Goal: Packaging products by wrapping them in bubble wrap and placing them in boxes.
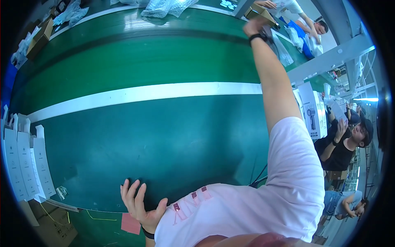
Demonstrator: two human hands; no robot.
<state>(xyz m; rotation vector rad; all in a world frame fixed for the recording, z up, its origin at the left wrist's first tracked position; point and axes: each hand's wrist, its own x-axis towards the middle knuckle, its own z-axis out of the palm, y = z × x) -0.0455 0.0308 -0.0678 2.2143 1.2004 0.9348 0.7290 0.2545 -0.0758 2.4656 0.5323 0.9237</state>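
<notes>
A clear plastic bag (283, 53) lies at the far right of a green belt (185, 59), beside the worker's outstretched right hand (256, 28). The hand is blurred, and whether its fingers close on the bag or merely pass beside it cannot be told. The arm stretches almost straight, presumably because the bag lies beyond the white rail (164, 91) dividing the belt from the nearer worktop (164, 136).

The left hand (140, 206) is at the worktop's near edge, fingers spread wide, gripping nothing visible; it may be steadying the leaning body.

White cartons (24, 164) stand side by side at the left end, flaps raised, perhaps to be ready for filling. A printed box (313, 115) stands at the right, near a co-worker in black (337, 146). More plastic wrap (166, 6) lies along the belt's far side, and a pink paper (131, 223) hangs below the worktop's edge.
</notes>
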